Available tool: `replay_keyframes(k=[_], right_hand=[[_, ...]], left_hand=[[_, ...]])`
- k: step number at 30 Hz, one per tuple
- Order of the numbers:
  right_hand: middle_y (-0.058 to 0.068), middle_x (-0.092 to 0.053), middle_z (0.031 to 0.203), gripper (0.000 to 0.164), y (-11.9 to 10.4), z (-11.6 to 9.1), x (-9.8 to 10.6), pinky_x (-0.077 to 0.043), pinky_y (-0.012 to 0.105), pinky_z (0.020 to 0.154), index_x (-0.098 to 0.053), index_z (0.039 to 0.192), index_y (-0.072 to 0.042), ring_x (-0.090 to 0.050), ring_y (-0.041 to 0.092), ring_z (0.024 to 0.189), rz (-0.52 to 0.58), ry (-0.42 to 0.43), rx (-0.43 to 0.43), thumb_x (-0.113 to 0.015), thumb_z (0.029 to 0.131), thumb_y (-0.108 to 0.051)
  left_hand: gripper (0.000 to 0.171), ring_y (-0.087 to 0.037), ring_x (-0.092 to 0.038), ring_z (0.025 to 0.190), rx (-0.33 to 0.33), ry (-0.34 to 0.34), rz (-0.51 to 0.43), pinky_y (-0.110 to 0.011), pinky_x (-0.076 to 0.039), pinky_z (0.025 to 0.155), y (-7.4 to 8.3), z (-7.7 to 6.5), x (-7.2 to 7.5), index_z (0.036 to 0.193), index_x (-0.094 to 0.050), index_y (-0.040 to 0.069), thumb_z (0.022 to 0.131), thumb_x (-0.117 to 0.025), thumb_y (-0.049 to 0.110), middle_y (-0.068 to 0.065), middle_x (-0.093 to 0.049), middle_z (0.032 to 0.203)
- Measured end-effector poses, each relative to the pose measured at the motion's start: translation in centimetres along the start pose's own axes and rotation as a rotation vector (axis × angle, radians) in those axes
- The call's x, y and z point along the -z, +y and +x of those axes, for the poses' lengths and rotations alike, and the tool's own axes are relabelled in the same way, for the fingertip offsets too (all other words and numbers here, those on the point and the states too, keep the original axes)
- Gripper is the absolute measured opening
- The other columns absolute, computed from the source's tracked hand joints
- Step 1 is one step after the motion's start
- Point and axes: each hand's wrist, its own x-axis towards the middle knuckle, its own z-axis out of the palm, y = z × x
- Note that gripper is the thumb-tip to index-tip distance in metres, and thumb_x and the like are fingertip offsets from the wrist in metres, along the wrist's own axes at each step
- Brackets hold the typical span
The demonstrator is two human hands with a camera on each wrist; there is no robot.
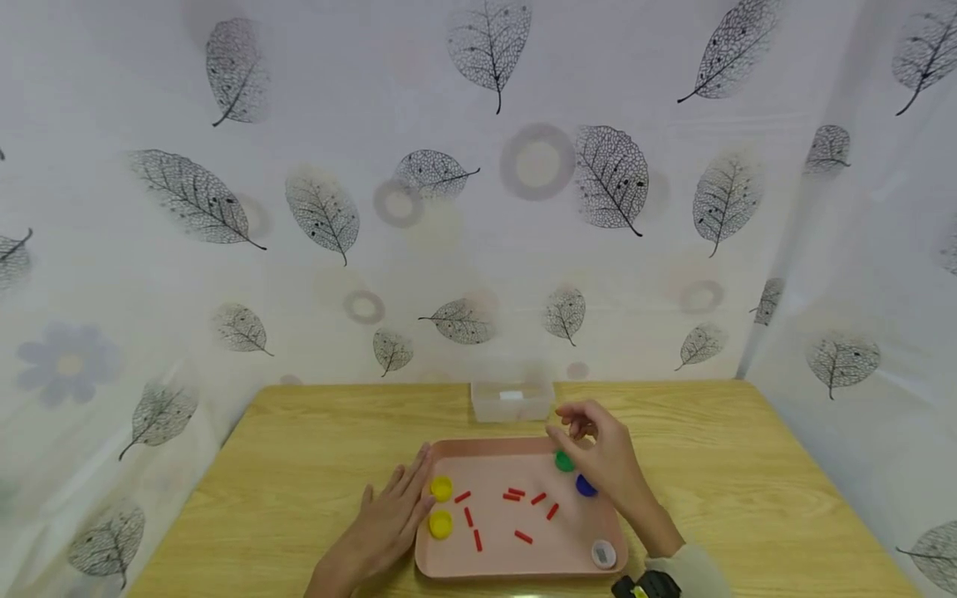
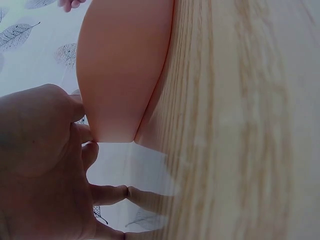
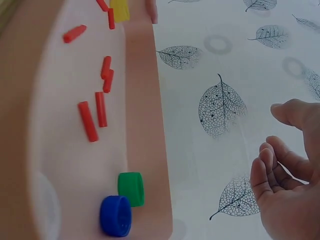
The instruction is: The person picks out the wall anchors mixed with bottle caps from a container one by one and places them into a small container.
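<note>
A pink tray (image 1: 497, 465) lies on the table. My left hand (image 1: 385, 523) rests along the tray's left edge, fingers extended; in the left wrist view, this hand (image 2: 45, 160) touches the tray wall (image 2: 125, 75). Over the far right corner hovers my right hand (image 1: 606, 453), its fingers loosely bent. Nothing shows between thumb and fingers of that hand (image 3: 292, 170) in the right wrist view. Below it are a green bottle cap (image 3: 131, 189) and a blue bottle cap (image 3: 115, 216). Two yellow caps (image 1: 441, 524) sit at the tray's left side.
Several short red sticks (image 1: 523, 537) lie scattered in the tray. A white round lid (image 1: 603, 554) is in the near right corner. Behind the tray stands a clear plastic box (image 1: 512, 407) on the wooden table (image 1: 336, 423). Leaf-patterned curtain (image 1: 508, 249) encloses the table's back and sides.
</note>
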Motion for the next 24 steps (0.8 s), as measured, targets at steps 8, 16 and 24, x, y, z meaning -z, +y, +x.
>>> replay_keyframes(k=[8,16,24], right_hand=[[-0.006,-0.061,0.08,0.024,0.0,-2.3,0.3,-0.05,0.027,0.062,-0.071,0.103,-0.008,-0.058,0.015,0.073,0.01,0.021,-0.004,-0.085,0.084,-0.004],[-0.004,-0.061,0.08,0.026,0.6,-4.0,0.5,-0.053,0.029,0.062,-0.071,0.101,-0.008,-0.059,0.023,0.072,-0.025,-0.018,-0.075,-0.087,0.081,-0.005],[-0.007,-0.059,0.077,0.025,1.3,-4.7,0.5,-0.054,0.029,0.059,-0.07,0.096,-0.01,-0.06,0.021,0.069,0.004,-0.03,-0.089,-0.087,0.079,-0.002]], left_hand=[[0.062,-0.045,-0.029,0.149,0.001,-0.005,-0.013,-0.086,-0.015,0.102,0.0,0.0,-0.1,0.167,-0.013,0.019,0.113,-0.033,0.043,0.003,-0.01,0.172],[0.062,-0.044,-0.028,0.15,0.027,-0.003,-0.014,-0.086,-0.014,0.103,0.5,0.2,-0.2,0.167,-0.012,0.021,0.112,-0.033,0.044,0.005,-0.009,0.172],[0.063,-0.044,-0.028,0.15,0.047,-0.01,-0.014,-0.086,-0.013,0.103,0.9,0.6,-0.4,0.167,-0.012,0.021,0.112,-0.033,0.045,0.006,-0.009,0.172]])
